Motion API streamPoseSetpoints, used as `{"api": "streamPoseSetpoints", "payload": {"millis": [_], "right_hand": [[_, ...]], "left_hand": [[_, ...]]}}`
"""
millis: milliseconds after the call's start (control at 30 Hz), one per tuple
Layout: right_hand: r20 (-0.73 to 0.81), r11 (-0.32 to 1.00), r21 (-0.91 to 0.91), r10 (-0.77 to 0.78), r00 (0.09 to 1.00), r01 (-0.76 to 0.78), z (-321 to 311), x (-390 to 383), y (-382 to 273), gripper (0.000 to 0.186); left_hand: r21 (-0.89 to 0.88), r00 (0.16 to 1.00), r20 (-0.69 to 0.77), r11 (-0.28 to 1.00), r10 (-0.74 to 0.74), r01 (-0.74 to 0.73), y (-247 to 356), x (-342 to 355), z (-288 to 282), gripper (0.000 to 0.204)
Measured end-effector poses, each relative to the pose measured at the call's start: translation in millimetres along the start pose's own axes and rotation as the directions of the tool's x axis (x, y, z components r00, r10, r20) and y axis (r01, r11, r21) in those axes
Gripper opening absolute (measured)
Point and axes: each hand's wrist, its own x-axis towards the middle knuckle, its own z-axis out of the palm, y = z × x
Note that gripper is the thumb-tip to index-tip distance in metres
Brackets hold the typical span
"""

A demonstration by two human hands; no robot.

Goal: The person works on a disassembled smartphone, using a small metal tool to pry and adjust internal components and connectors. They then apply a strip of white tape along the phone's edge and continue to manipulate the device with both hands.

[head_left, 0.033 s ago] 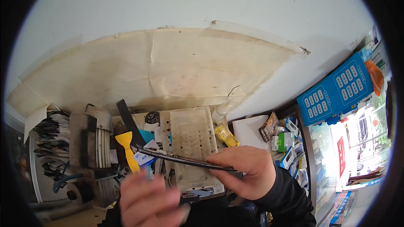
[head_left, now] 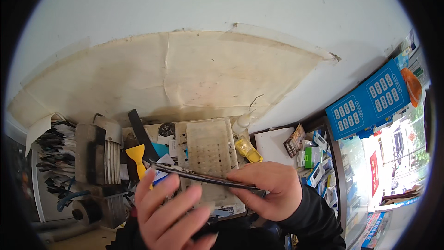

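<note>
My right hand (head_left: 270, 189) pinches the right end of a thin black flat device (head_left: 203, 177), thumb on one side and fingers on the other. The device is seen almost edge-on, so its face is hidden; it may be a phone or tablet. It slants slightly up toward the left, above the workbench. My left hand (head_left: 173, 215) is below its left half, fingers spread and somewhat blurred, with nothing visible in them. Whether a fingertip touches the device I cannot tell. A yellow plastic scraper (head_left: 136, 157) lies behind the device's left end.
Beneath the device is a pale perforated work plate (head_left: 210, 143). Behind it stand a white bottle with a thin bent spout (head_left: 241, 124) and a yellow object (head_left: 249, 151). A grimy machine (head_left: 90, 155) occupies the left; small boxes (head_left: 314, 157) and a blue sign (head_left: 370, 99) are at right.
My left hand has risen slightly and moved a little to the right, nearer the device, its fingers more spread and less blurred. My right hand keeps its hold, almost still.
</note>
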Motion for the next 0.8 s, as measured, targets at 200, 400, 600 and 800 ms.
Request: {"api": "streamPoseSetpoints", "payload": {"millis": [200,400,600,800], "right_hand": [[0.026,0.998,0.054,-0.039,0.999,0.038,-2.2,0.1,5.0,0.036],[-0.038,0.979,0.184,-0.087,0.995,0.093,-35.8,-11.2,22.2,0.046],[-0.324,0.989,-0.037,0.120,0.938,-0.140,-41.3,-2.2,112.9,0.086],[-0.211,0.992,-0.070,0.092,0.973,-0.109,-7.6,23.2,178.3,0.093]], "left_hand": [[0.119,0.999,-0.041,0.993,0.004,0.001,-18.1,9.4,41.6,0.037],[0.052,0.995,-0.102,0.999,-0.009,0.014,-22.5,9.1,44.5,0.041],[0.030,0.985,-0.174,0.999,-0.017,0.022,-24.7,7.0,53.0,0.047],[0.043,0.984,-0.171,0.997,-0.049,0.057,-23.1,10.1,53.1,0.045]]}}
